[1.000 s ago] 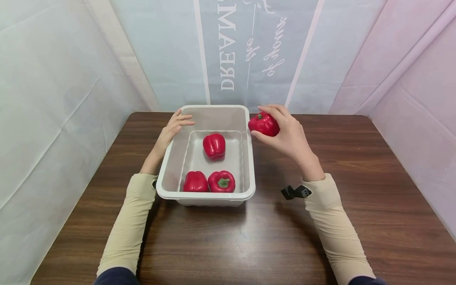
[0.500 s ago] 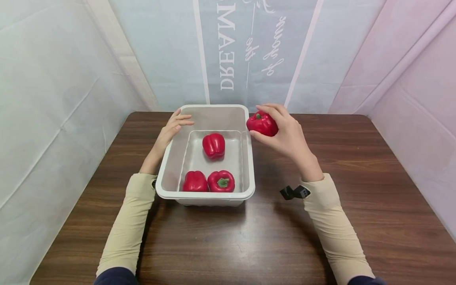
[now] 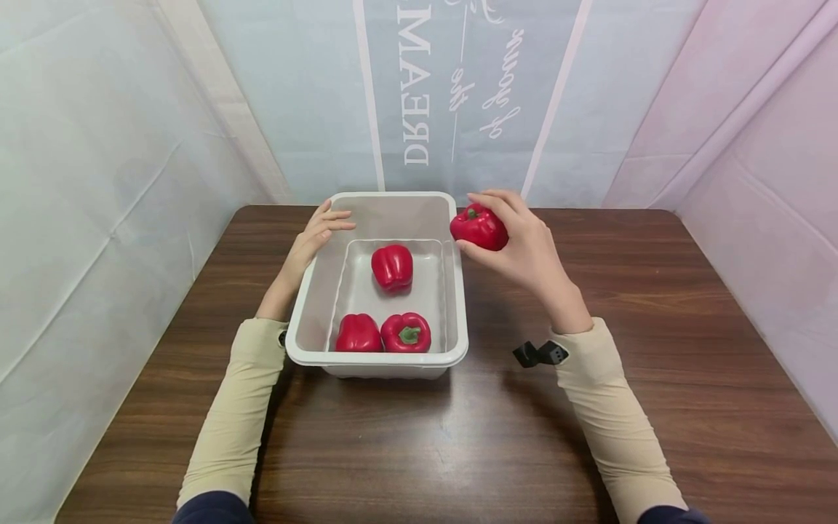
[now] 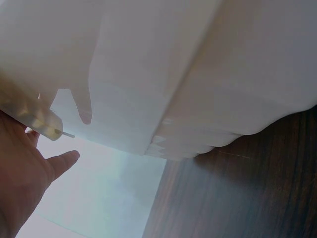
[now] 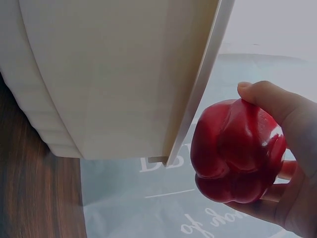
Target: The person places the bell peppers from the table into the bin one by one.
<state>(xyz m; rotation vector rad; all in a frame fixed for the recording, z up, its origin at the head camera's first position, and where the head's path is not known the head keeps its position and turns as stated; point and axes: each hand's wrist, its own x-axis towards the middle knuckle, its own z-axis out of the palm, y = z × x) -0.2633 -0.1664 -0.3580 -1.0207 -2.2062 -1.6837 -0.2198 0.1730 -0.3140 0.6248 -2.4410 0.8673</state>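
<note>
My right hand (image 3: 524,240) grips a glossy red bell pepper (image 3: 479,227) with a green stem, thumb below and fingers over the top. That pepper is held at the right rim of a pale grey plastic bin (image 3: 461,313), and the right wrist view shows its lobed underside beside the bin's outer wall. Over the bin's left rim rests my left hand (image 3: 306,247), fingers stretched toward the inside. Three more red bell peppers lie in the bin: one in the middle (image 3: 393,268), one at the front left (image 3: 358,333), and one beside it with its green stem up (image 3: 406,333).
The bin stands on a dark brown wooden table (image 3: 655,349), toward its far edge. Behind hangs a light blue cloth (image 3: 484,94) with white lettering, and pale cloth walls close in both sides. A black cable end (image 3: 540,354) sticks out from the right sleeve.
The right hand has shifted slightly left with its pepper, closer over the bin's right rim. The left hand and the peppers in the bin have kept their places.
</note>
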